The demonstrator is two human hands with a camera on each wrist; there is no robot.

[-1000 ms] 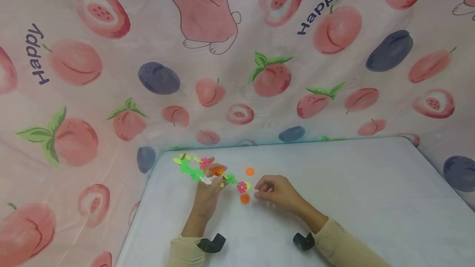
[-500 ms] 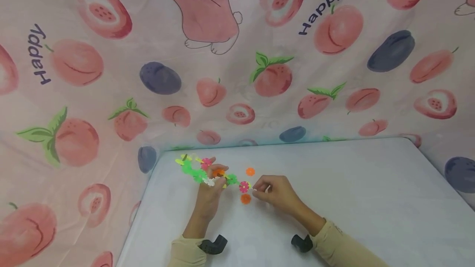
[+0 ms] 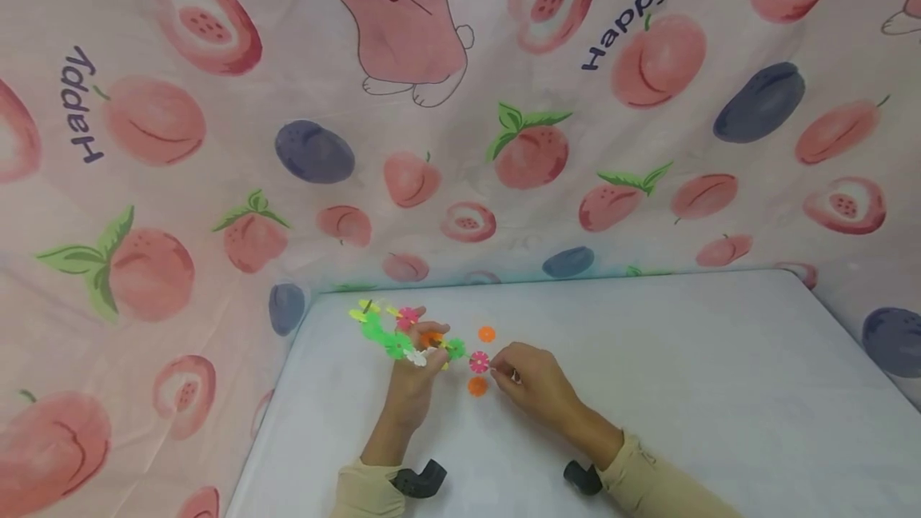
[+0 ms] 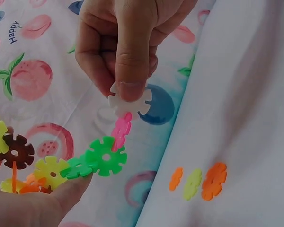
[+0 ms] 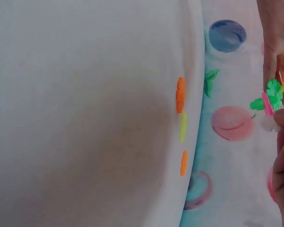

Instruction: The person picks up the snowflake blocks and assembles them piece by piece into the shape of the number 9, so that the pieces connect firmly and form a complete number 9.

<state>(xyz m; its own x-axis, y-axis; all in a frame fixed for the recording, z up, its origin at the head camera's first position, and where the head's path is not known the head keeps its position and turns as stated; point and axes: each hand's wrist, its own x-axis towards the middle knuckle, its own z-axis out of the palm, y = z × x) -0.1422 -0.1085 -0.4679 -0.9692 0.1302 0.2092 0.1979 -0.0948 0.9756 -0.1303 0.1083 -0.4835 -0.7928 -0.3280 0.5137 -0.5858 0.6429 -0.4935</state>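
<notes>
My left hand (image 3: 412, 390) holds a curved chain of interlocking plastic snowflake discs (image 3: 398, 344) in green, yellow, white, orange, brown and pink. A pink disc (image 4: 121, 132) stands at the chain's free end, slotted onto a green disc (image 4: 106, 156). Between thumb and fingers, my right hand (image 3: 543, 386) pinches a white disc (image 4: 130, 106). Its notched edge meets the pink disc in the left wrist view; how deep the slots sit together I cannot tell. In the right wrist view, the thumb partly hides the white disc.
Loose on the white tabletop (image 3: 683, 390) lie an orange disc (image 3: 487, 334), a yellow-green disc (image 4: 193, 184) and another orange disc (image 3: 478, 386), beneath the hands. A fruit-print cloth (image 3: 460, 142) rises behind the table's back edge. Black wrist mounts (image 3: 420, 480) sit at both cuffs.
The gap between the right hand's white disc and the chain's pink end disc has closed. The left hand and chain have shifted slightly right; the right hand's fingers have turned a little.
</notes>
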